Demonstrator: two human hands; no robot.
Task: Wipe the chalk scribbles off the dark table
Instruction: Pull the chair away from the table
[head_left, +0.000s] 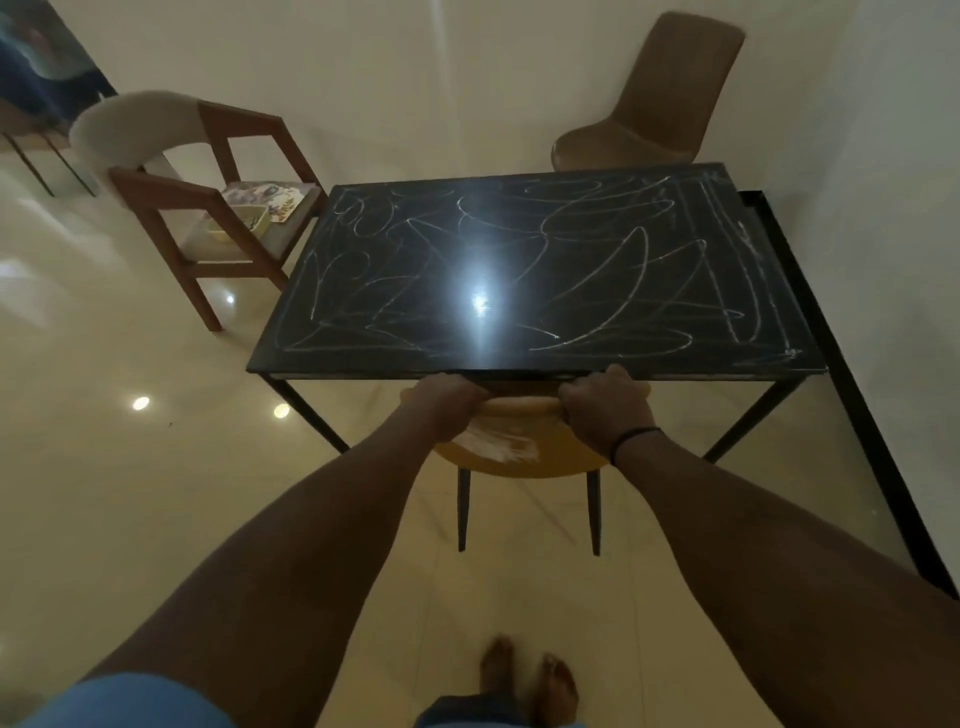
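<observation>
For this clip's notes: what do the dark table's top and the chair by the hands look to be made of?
Dark table: the top looks like polished stone or glass, as it mirrors a ceiling light sharply; the thin black legs look like metal. Yellow chair, gripped by the left hand and right hand: probably smooth moulded plastic, on dark legs.

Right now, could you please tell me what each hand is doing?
Left hand: grips the top of the yellow chair back.
Right hand: grips the same chair back.

table edge (519, 371) hides the yellow chair's (519, 457) seat and both hands' fingertips.
</observation>
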